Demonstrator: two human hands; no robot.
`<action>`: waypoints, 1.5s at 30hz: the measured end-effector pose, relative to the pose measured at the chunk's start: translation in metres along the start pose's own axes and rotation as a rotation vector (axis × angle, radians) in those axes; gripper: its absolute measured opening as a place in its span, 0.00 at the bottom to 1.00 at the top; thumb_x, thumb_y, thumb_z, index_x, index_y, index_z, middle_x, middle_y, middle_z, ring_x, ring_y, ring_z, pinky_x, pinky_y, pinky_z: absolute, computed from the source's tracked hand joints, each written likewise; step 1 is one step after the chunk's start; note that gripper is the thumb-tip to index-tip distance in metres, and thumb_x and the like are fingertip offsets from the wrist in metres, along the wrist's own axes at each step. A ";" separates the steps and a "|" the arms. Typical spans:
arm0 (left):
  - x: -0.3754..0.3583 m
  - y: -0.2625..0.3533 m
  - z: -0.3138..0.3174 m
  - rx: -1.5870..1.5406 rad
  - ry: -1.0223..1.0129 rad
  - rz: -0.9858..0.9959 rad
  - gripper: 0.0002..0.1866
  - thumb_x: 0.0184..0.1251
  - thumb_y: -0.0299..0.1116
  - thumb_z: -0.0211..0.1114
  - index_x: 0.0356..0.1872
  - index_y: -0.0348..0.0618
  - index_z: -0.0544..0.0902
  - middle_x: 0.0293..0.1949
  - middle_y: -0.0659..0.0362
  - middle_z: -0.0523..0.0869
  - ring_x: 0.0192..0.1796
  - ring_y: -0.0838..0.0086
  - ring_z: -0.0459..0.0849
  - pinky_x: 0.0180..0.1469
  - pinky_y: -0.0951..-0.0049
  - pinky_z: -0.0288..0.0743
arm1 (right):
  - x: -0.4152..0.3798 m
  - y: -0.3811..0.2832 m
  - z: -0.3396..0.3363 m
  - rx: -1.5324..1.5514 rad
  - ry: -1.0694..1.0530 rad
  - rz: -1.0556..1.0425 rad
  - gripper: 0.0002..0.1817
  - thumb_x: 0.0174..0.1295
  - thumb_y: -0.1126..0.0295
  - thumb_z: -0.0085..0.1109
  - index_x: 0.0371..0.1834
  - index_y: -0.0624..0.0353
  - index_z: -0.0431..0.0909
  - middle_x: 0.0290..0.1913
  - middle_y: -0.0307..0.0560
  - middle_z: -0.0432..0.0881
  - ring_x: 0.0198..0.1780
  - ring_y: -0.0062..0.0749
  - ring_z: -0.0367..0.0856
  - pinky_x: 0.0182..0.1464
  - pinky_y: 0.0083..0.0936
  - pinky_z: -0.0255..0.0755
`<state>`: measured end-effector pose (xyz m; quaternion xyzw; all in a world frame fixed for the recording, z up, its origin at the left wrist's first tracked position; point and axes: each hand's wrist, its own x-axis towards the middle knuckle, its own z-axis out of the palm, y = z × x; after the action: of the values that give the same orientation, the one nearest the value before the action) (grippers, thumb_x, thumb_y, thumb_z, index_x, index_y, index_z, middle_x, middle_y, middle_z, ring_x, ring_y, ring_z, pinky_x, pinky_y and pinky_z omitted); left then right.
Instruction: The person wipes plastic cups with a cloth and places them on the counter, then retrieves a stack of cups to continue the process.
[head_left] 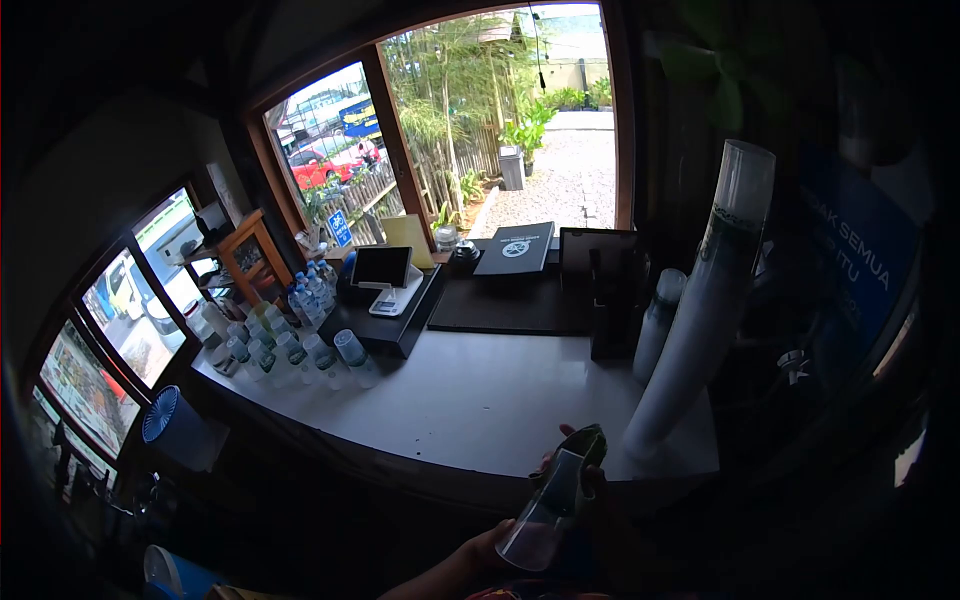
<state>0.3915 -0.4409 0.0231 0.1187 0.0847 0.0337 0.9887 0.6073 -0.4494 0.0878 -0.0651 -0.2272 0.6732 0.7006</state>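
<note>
The clear cup is located at the near edge of the white counter, right of the scene's centre. It is tilted, with its wider end toward the near left and its narrower end toward the far right. The left hand grips the cup's left side close to the wider end, fingers closed against the wall. The right hand is positioned at the cup's right side in deep shadow; whether its fingers are closed cannot be determined. A dark green piece adjoins the cup's far end.

To the right, a tall stack of cups leans rightward, with a shorter stack just beside it on the left. On the counter's left side stands a group of printed cups, with water bottles beyond. Farther back, a tablet stands left of a dark folder.
</note>
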 end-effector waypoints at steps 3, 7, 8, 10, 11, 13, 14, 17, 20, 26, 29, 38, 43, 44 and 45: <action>0.010 -0.002 0.005 -0.194 -0.177 0.081 0.47 0.59 0.64 0.68 0.69 0.36 0.68 0.60 0.45 0.78 0.61 0.57 0.80 0.65 0.56 0.74 | -0.001 0.014 0.002 -0.085 -0.011 0.022 0.52 0.54 0.49 0.75 0.75 0.56 0.53 0.57 0.57 0.77 0.60 0.47 0.79 0.61 0.45 0.76; -0.004 0.012 0.010 -0.042 -0.034 0.139 0.46 0.60 0.63 0.68 0.68 0.37 0.68 0.59 0.47 0.79 0.60 0.57 0.80 0.64 0.57 0.75 | -0.018 0.019 0.003 -0.549 0.116 0.183 0.50 0.51 0.51 0.78 0.70 0.61 0.56 0.57 0.53 0.76 0.60 0.41 0.77 0.61 0.37 0.74; -0.003 0.017 0.011 0.148 0.071 0.162 0.45 0.60 0.62 0.68 0.68 0.36 0.68 0.58 0.47 0.79 0.61 0.58 0.80 0.63 0.57 0.75 | -0.018 0.018 0.003 -0.679 0.188 0.201 0.50 0.50 0.53 0.78 0.70 0.61 0.56 0.57 0.53 0.75 0.60 0.40 0.77 0.62 0.37 0.74; -0.003 0.034 0.014 0.531 0.288 0.199 0.44 0.61 0.60 0.69 0.67 0.35 0.68 0.58 0.47 0.79 0.61 0.59 0.80 0.63 0.58 0.75 | -0.010 0.024 -0.016 -0.713 0.289 0.176 0.51 0.50 0.62 0.78 0.73 0.62 0.52 0.55 0.51 0.74 0.58 0.37 0.76 0.60 0.35 0.75; 0.000 0.040 0.021 0.781 0.374 0.232 0.44 0.61 0.59 0.69 0.68 0.34 0.67 0.58 0.47 0.79 0.61 0.60 0.80 0.63 0.59 0.74 | -0.003 0.021 -0.012 -0.692 0.357 0.095 0.51 0.51 0.64 0.78 0.74 0.61 0.52 0.54 0.50 0.74 0.57 0.37 0.76 0.59 0.35 0.76; 0.015 0.044 0.038 1.277 0.542 0.287 0.44 0.62 0.57 0.70 0.68 0.32 0.66 0.58 0.47 0.79 0.62 0.62 0.79 0.64 0.60 0.73 | 0.017 0.013 -0.003 -0.647 0.497 -0.060 0.52 0.52 0.68 0.77 0.75 0.59 0.50 0.52 0.48 0.73 0.56 0.35 0.77 0.57 0.34 0.78; 0.022 0.047 0.046 1.325 0.575 0.300 0.43 0.64 0.52 0.71 0.68 0.30 0.66 0.59 0.43 0.79 0.64 0.59 0.78 0.66 0.60 0.71 | 0.025 0.005 0.010 -0.697 0.538 -0.120 0.50 0.53 0.73 0.75 0.76 0.57 0.50 0.50 0.46 0.72 0.52 0.33 0.77 0.53 0.32 0.80; 0.035 0.062 0.044 1.790 0.707 0.409 0.41 0.62 0.49 0.73 0.67 0.29 0.66 0.60 0.40 0.78 0.65 0.54 0.77 0.67 0.58 0.69 | 0.045 -0.002 0.014 -0.827 0.616 -0.307 0.47 0.55 0.75 0.73 0.75 0.57 0.53 0.50 0.45 0.72 0.50 0.31 0.77 0.50 0.30 0.80; 0.034 0.086 0.037 1.834 0.660 0.455 0.42 0.60 0.43 0.75 0.68 0.27 0.65 0.62 0.37 0.75 0.67 0.46 0.73 0.68 0.55 0.68 | 0.057 0.025 -0.005 -0.826 0.692 -0.492 0.41 0.58 0.74 0.71 0.73 0.56 0.57 0.50 0.46 0.74 0.49 0.31 0.77 0.51 0.30 0.77; 0.009 0.165 -0.027 1.720 0.437 0.534 0.45 0.57 0.37 0.75 0.73 0.37 0.61 0.64 0.39 0.73 0.69 0.45 0.70 0.70 0.53 0.65 | 0.092 0.084 -0.041 -0.872 0.525 -0.207 0.34 0.55 0.72 0.74 0.63 0.58 0.64 0.51 0.45 0.79 0.53 0.33 0.81 0.55 0.33 0.79; -0.009 0.202 -0.050 1.807 0.445 0.653 0.46 0.57 0.36 0.76 0.74 0.37 0.59 0.65 0.40 0.72 0.69 0.46 0.70 0.71 0.54 0.64 | 0.130 0.097 -0.021 -0.889 0.484 -0.177 0.38 0.53 0.72 0.74 0.65 0.59 0.60 0.54 0.47 0.77 0.56 0.34 0.79 0.57 0.34 0.78; -0.008 0.294 -0.115 1.651 0.388 0.635 0.47 0.57 0.36 0.78 0.73 0.38 0.58 0.67 0.43 0.70 0.71 0.51 0.68 0.72 0.58 0.64 | 0.210 0.144 -0.019 -0.950 0.645 -0.012 0.40 0.54 0.71 0.75 0.66 0.54 0.57 0.54 0.46 0.76 0.56 0.34 0.79 0.54 0.33 0.79; -0.013 0.302 -0.141 1.748 0.370 0.712 0.46 0.58 0.38 0.77 0.73 0.38 0.59 0.67 0.42 0.70 0.71 0.49 0.69 0.72 0.56 0.63 | 0.213 0.169 -0.033 -1.051 0.608 -0.094 0.46 0.52 0.65 0.78 0.69 0.54 0.54 0.59 0.47 0.73 0.61 0.37 0.75 0.60 0.36 0.75; -0.014 0.301 -0.144 1.737 0.371 0.742 0.46 0.58 0.38 0.77 0.73 0.38 0.59 0.66 0.42 0.70 0.70 0.49 0.69 0.72 0.56 0.63 | 0.216 0.174 -0.034 -1.041 0.561 -0.164 0.49 0.51 0.65 0.79 0.70 0.54 0.53 0.61 0.46 0.72 0.63 0.39 0.74 0.63 0.37 0.72; -0.015 0.300 -0.145 1.724 0.373 0.769 0.46 0.58 0.37 0.77 0.73 0.38 0.59 0.66 0.42 0.71 0.70 0.49 0.69 0.72 0.56 0.64 | 0.218 0.176 -0.035 -0.938 0.574 -0.150 0.49 0.50 0.65 0.80 0.70 0.54 0.53 0.60 0.46 0.72 0.63 0.38 0.74 0.63 0.36 0.72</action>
<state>0.3372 -0.1177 -0.0415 0.8171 0.1914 0.3002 0.4534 0.4582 -0.2145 0.0370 -0.5349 -0.3066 0.4033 0.6762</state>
